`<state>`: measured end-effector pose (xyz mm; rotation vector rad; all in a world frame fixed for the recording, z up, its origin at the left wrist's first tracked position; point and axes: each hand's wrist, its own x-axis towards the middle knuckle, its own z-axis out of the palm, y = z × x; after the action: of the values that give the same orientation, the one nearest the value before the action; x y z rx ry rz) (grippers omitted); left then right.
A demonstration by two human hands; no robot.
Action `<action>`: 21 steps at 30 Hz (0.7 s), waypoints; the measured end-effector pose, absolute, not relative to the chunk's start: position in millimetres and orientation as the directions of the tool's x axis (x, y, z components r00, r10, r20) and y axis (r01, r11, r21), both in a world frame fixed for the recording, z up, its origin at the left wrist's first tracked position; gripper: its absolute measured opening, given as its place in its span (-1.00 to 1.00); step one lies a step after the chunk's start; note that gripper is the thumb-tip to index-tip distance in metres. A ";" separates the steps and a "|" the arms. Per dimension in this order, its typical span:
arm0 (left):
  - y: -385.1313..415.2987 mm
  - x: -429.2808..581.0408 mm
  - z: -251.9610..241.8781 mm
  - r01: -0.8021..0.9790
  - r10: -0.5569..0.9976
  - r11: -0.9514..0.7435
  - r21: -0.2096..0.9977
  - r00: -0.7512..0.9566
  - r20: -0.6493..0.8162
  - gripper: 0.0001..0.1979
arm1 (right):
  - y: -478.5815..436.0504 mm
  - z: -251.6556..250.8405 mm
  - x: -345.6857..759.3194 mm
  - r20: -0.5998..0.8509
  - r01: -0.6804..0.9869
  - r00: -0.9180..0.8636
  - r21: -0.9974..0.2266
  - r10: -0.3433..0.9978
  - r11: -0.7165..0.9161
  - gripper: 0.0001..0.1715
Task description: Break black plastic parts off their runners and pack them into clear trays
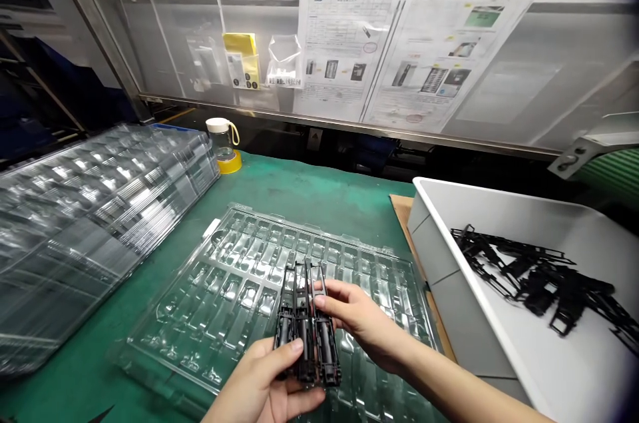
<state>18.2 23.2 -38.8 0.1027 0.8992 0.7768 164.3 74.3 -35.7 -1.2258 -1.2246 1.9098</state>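
Note:
My left hand [267, 383] grips the lower ends of three long black plastic frame parts [305, 323], held side by side and pointing away from me. My right hand [352, 313] pinches the right-hand part near its middle with thumb and fingers. Both hands hover over a clear blister tray [219, 296] with rows of empty pockets, lying on the green mat [299, 190].
A tall stack of clear trays [84, 210] fills the left side. A grey bin [449, 236] at the right holds several more black parts [539, 273]. A small bottle on a yellow tape roll [223, 143] stands at the back. Instruction sheets [344, 43] hang behind a clear panel.

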 end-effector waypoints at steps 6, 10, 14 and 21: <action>21.6 19.5 -45.6 -0.539 0.655 0.734 0.413 0.402 -0.640 -0.82 | 73.4 -38.9 162.5 -0.409 0.017 -0.425 -0.896 0.808 -0.444 -0.75; 21.3 19.4 -54.2 -0.433 0.689 0.722 0.540 0.382 -0.616 -0.70 | 73.7 -43.4 163.6 -0.373 0.085 -0.432 -0.923 0.821 -0.374 -0.66; 34.6 1.7 -50.9 -0.148 0.825 0.564 0.812 0.154 -0.544 -0.74 | 75.7 -58.2 170.9 -0.285 0.397 -0.334 -0.907 0.898 -0.141 -0.48; 92.2 -83.5 -56.1 0.511 0.958 0.287 0.810 -0.175 -0.229 -0.74 | 62.1 -70.4 162.3 -0.558 0.855 -0.501 -0.439 0.661 0.277 -0.06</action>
<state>-83.5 92.2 -56.1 1.3259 1.8075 0.7542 162.3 62.1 -70.4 -1.6560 -2.7114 1.2408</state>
